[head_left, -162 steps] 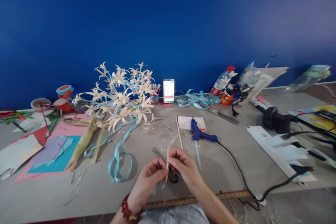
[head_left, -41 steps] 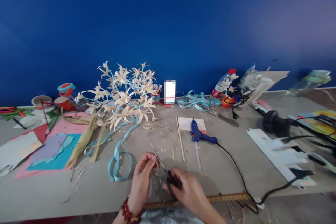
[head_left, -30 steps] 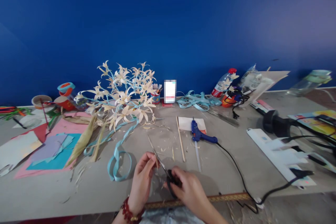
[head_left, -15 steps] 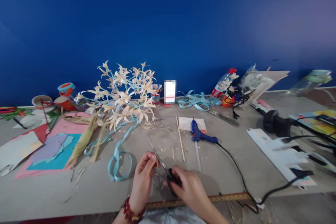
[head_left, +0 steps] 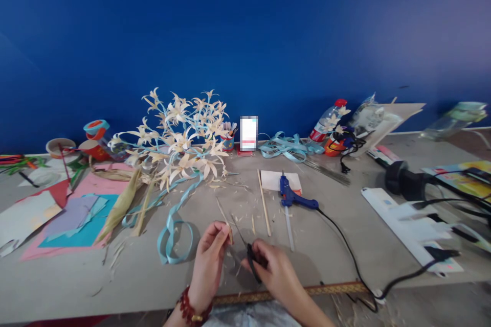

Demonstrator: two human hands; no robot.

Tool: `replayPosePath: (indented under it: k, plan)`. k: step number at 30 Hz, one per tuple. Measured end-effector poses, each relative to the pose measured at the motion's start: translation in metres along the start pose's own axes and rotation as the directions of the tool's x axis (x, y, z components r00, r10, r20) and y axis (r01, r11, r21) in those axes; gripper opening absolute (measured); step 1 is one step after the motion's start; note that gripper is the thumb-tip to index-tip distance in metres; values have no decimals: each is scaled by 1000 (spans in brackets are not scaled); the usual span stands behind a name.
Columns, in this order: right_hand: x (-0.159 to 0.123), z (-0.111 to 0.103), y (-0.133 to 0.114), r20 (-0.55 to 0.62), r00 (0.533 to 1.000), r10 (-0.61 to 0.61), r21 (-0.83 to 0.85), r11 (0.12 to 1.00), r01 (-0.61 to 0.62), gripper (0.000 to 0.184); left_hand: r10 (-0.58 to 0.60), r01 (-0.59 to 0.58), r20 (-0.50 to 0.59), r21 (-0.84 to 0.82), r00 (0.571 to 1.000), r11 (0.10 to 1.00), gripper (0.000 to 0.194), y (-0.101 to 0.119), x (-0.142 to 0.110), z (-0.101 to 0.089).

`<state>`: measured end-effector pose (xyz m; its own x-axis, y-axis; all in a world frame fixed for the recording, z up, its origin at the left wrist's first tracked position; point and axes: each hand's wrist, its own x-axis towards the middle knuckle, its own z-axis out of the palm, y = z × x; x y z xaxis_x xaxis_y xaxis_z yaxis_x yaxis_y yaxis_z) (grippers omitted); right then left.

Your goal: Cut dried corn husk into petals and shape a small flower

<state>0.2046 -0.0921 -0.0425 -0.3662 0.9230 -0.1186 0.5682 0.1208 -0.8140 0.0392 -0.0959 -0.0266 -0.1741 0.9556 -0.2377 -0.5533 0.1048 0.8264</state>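
Observation:
My left hand (head_left: 211,246) pinches a thin pale strip (head_left: 230,235) between thumb and fingertips; it looks like a piece of dried husk, though it is too small to be sure. A slender pointed end (head_left: 221,208) reaches up and away from the fingertips. In my right hand (head_left: 274,263) are black-handled scissors (head_left: 251,260), their blade angled up and to the left, just right of the strip. Pale trimmings (head_left: 237,218) lie scattered around both hands. A looped light-blue ribbon (head_left: 165,245) rests left of my left hand.
Pale artificial flowers (head_left: 180,138) stand at the back left. Beyond my right hand are a wooden stick (head_left: 264,207) and a blue glue gun (head_left: 290,195); its cord runs toward the white power strip (head_left: 395,225). Coloured paper (head_left: 76,235) and a dried husk (head_left: 123,202) lie left.
The scissors have drawn back slightly to the right, away from the strip, and their blade has turned. My left hand stays nearly in place.

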Motion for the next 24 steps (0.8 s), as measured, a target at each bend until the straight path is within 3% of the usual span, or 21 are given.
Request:
replayPosePath:
  k: [9,13,18,24]
  plan:
    - [-2,-6,-1,8,1000,5,168,986,-6,26,-20,19,-17,-22,1000,1000,17,8,-2,1]
    - [-5,-8,-4,120,991,53,328,940,-90,28,-29,29,-6,-16,1000,999,16,12,-2,2]
    - [-12,-9,-13,313,946,86,489,839,-239,28,42,-42,-14,7,999,999,16,11,-2,4]
    - [-13,-4,-11,323,946,25,541,815,-207,27,105,-104,-20,12,994,994,18,11,-3,9]
